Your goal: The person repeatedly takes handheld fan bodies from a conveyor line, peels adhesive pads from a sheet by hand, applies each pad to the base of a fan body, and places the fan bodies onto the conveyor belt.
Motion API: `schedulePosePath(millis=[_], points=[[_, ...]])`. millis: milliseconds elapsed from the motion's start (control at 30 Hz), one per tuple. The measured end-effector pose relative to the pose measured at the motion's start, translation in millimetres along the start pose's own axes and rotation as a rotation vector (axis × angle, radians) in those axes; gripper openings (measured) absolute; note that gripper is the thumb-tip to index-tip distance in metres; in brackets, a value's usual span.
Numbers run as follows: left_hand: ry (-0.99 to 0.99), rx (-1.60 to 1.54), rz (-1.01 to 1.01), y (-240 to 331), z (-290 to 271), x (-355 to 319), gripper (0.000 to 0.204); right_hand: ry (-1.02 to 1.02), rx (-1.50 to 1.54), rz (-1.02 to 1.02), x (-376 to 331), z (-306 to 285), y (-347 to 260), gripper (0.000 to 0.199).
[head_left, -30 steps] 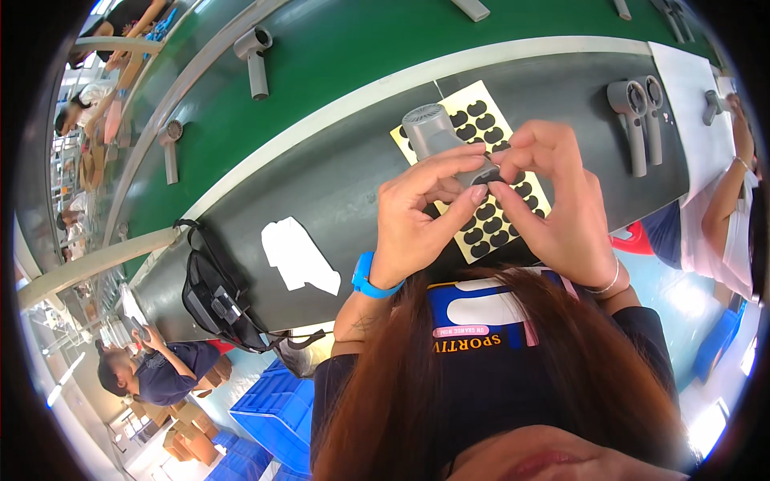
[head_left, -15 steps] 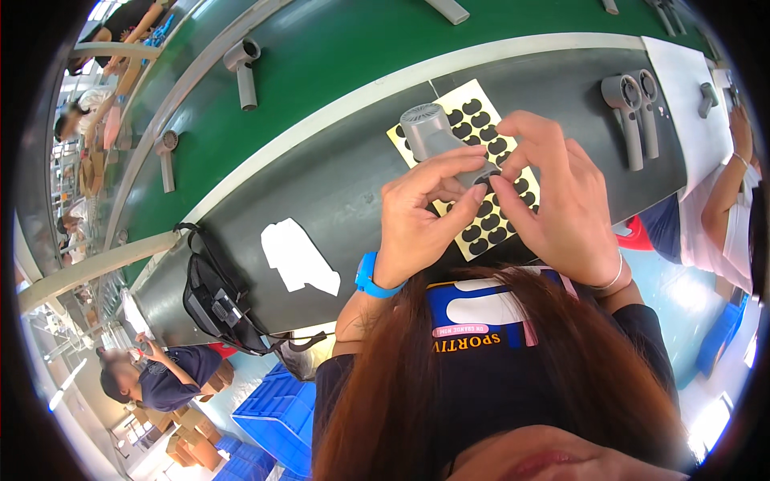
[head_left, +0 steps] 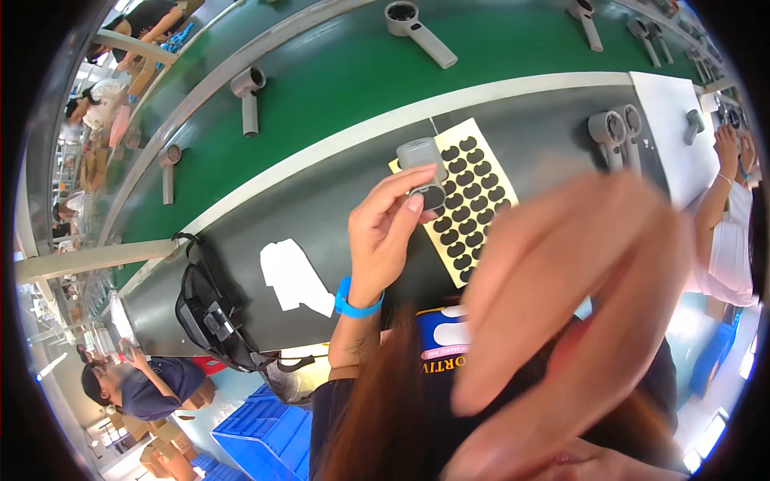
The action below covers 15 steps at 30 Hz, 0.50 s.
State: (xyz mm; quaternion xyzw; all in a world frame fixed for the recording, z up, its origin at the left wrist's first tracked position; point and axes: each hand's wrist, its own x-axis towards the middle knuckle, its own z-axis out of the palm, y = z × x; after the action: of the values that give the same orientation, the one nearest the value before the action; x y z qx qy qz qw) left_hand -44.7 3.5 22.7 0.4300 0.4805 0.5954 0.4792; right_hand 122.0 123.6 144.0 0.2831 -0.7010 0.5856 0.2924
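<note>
My left hand [head_left: 383,228] is closed around a grey handheld fan [head_left: 419,154]. The fan's head points away from me, and the end of its handle, bearing a black oval pad [head_left: 433,197], faces me between thumb and fingers. Under and beside the fan lies a pale yellow sheet [head_left: 506,189] with rows of black notched stickers. My right hand [head_left: 577,280] is raised close to the camera and smeared by motion. It covers the sheet's lower right part, and I cannot make out whether its fingers hold anything.
Two grey fans [head_left: 607,132] stand at the right of the dark table [head_left: 321,192]. A white paper piece [head_left: 293,276] and a black bag [head_left: 210,309] lie left. More fans, one of them a grey fan [head_left: 421,34], rest on the green conveyor [head_left: 337,88]. Co-workers sit at both sides.
My right hand has left the fan's handle end and come up toward the camera. My left hand, still gripping the fan, has shifted left, and the black pad shows plainly. The view has tilted.
</note>
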Motion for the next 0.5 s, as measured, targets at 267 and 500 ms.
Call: schedulePosePath(millis=[267, 500], points=[[-0.006, 0.023, 0.112, -4.1, 3.8, 14.3, 0.025, 0.09, 0.063, 0.118, -14.8, -0.2, 12.0, 0.02], [0.035, 0.101, 0.045, -4.9, 7.6, -3.0, 0.028, 0.137, 0.096, 0.19, -17.8, -14.5, 15.2, 0.022]])
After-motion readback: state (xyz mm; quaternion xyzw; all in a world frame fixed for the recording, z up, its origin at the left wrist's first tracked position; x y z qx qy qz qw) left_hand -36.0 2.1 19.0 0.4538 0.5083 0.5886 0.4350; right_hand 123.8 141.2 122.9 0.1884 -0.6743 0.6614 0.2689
